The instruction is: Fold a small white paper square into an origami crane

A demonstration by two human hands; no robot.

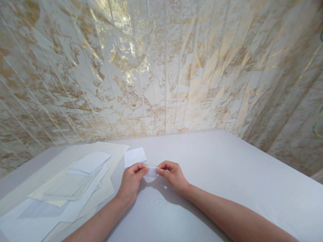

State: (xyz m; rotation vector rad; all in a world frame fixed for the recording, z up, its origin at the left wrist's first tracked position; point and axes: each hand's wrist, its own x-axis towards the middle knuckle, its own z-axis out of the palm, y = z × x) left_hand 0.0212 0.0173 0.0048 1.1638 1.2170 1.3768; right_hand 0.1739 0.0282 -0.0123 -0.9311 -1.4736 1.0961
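Note:
My left hand (131, 181) and my right hand (171, 174) meet in front of me, a little above the white table (227, 174). Both pinch a small folded piece of white paper (152, 171) between thumb and fingers, one hand at each end. The paper's top edge shows as a thin line between the two thumbs. Just behind my left hand a small white card (134, 156) lies flat on the table.
A loose pile of white and cream paper sheets (68, 188) covers the table's left side, with folded pieces on top. A wall with gold-veined marble pattern (161, 67) closes off the back and right of the table.

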